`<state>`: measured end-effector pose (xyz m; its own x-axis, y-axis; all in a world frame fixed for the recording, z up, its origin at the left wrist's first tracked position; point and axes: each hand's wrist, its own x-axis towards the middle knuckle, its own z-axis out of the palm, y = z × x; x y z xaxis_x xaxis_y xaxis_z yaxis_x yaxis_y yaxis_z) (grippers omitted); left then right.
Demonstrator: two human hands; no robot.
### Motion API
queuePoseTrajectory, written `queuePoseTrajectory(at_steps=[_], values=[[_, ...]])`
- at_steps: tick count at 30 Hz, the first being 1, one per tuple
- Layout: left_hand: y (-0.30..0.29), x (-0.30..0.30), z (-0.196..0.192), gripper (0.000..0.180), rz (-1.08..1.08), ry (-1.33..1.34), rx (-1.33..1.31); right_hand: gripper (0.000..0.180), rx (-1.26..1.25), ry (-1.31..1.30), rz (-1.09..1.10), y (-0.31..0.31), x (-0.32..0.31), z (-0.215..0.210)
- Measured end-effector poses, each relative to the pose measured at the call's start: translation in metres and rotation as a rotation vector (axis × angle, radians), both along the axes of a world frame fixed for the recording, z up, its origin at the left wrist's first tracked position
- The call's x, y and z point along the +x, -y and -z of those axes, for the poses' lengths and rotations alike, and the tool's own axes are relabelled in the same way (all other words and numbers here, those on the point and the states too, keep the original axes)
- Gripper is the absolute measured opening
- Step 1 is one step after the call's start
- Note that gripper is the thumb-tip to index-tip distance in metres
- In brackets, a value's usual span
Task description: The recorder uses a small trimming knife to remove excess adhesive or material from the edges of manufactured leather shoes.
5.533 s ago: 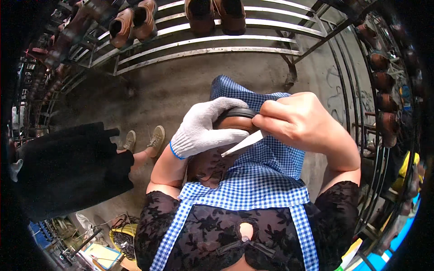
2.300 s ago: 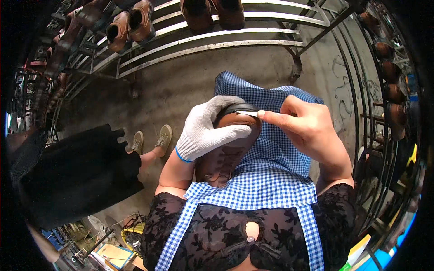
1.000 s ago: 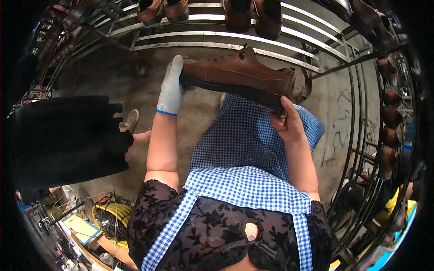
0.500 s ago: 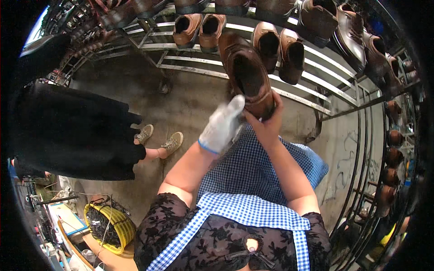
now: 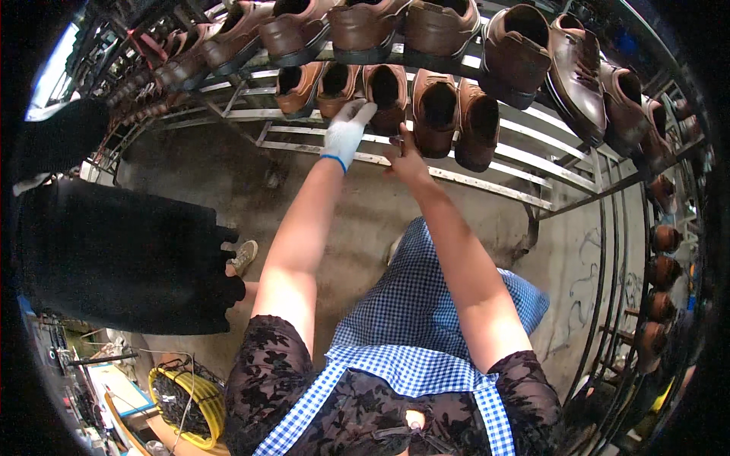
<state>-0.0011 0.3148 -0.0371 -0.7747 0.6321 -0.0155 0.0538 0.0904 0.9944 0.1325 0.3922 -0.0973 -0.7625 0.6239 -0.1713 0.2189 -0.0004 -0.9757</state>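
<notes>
A brown leather shoe (image 5: 385,93) stands on the lower slatted rack (image 5: 334,131), heel toward me, between other brown shoes. My left hand (image 5: 348,135), in a white glove with a blue cuff, reaches to the left side of its heel, fingertips against or just in front of it. My bare right hand (image 5: 409,161) is below and right of the heel, its index finger stretched up and the thumb apart. Neither hand is wrapped round the shoe. Two tan-brown shoes (image 5: 298,87) are to the left, and two brown shoes (image 5: 436,114) to the right.
An upper rack row of brown shoes (image 5: 365,34) hangs over the lower one. More shoes (image 5: 663,270) line a rack at right. A person in a black garment (image 5: 125,254) stands at left. A yellow basket (image 5: 215,395) with dark contents sits lower left.
The shoe I held before me has moved forward onto the lower rack, between the pairs. Both my arms have stretched forward, and my right hand has come off the heel.
</notes>
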Motion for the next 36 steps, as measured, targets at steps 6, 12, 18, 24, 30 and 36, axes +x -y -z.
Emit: queuePoseTrajectory(at_steps=[6, 12, 18, 24, 30, 36], values=[[0.038, -0.035, -0.011, 0.068, -0.417, -1.202, -0.53, 0.041, -0.103, -0.053, -0.082, 0.034, 0.04, 0.005], [0.069, -0.006, -0.06, 0.046, 0.039, -1.265, -0.791, 0.032, -0.152, -0.213, -0.102, 0.053, 0.088, -0.003], [0.153, 0.107, -0.08, 0.034, -0.13, -0.207, 0.07, 0.049, 0.063, -0.391, -0.18, 0.088, 0.118, -0.057], [0.197, 0.193, -0.056, 0.037, 0.037, 0.922, 0.582, 0.062, 0.166, -0.372, -0.273, 0.104, 0.153, -0.072], [0.206, 0.217, -0.057, 0.041, 0.119, 0.635, 0.399, 0.048, 0.309, -0.423, -0.277, 0.111, 0.191, -0.098], [0.214, 0.243, -0.063, 0.036, 0.138, 0.377, 0.222, 0.041, 0.999, -0.423, -0.225, 0.123, 0.216, -0.146]])
